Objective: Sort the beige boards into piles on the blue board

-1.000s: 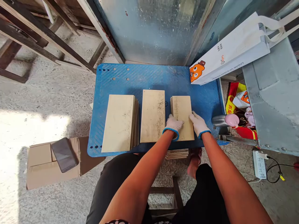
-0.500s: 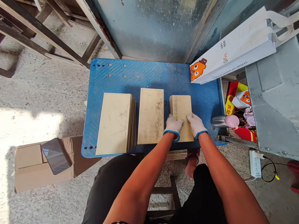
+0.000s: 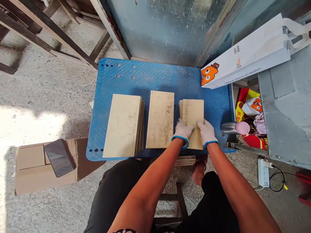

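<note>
Three stacks of cream-coloured flat boards stand on a blue table. My left hand [image 3: 184,130], in a white knit glove with a blue cuff, is at the left side of the right stack, its thumb on the speckled top board [image 3: 193,111]. My gloved right hand [image 3: 206,132] closes on that board's right edge, thumb on top. The fingers under the edges are partly hidden. Left of it lies a larger speckled board [image 3: 159,119], and farther left a taller stack of wide boards [image 3: 122,124].
The blue table [image 3: 160,76] stands against a metal panel. A white paper bag [image 3: 252,55] leans at the back right. A bottle with a pink lid [image 3: 229,127] lies near the right edge. More boards [image 3: 185,160] sit below the table. A phone [image 3: 59,158] rests on a cardboard box [image 3: 29,176].
The view has shifted slightly. The top board of the right stack has moved a little to the right and towards me with both hands, showing more board edges on its left.
</note>
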### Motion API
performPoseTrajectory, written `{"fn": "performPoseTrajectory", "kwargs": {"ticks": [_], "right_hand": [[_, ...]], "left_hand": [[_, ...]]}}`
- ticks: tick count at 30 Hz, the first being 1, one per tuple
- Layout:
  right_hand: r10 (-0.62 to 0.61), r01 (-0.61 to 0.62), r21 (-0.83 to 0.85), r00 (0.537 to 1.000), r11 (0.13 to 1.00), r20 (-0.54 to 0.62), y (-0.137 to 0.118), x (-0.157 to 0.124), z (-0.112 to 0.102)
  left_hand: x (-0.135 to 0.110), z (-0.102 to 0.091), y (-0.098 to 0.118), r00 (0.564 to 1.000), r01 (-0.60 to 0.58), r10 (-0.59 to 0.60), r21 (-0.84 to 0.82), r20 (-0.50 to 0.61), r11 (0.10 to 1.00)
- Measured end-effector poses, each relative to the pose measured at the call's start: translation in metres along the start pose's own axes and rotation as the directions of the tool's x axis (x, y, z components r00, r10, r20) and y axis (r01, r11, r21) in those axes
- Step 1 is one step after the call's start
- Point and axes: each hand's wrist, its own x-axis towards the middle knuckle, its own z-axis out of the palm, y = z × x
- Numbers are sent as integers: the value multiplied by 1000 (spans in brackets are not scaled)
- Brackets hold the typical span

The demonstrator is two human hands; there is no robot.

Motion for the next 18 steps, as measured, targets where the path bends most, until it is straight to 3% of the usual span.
{"fn": "performPoseTrajectory", "kwargs": {"ticks": [6, 9, 14, 18], "right_hand": [[-91, 72, -131, 986, 989, -143, -2, -4, 11], [-26, 2, -155, 987, 988, -158, 4, -3, 14], [93, -98, -52, 991, 994, -91, -1, -5, 14], [57, -55, 63, 998, 996, -33, -16, -15, 3]], "left_hand": [[-4, -8, 3, 1000, -11, 11, -42, 7, 999], [-2, -10, 2, 1000, -10, 10, -7, -19, 1000], [-3, -8, 0, 1000, -27, 27, -43, -15, 999], [-10, -7, 9, 996, -86, 84, -62, -22, 994]]}}
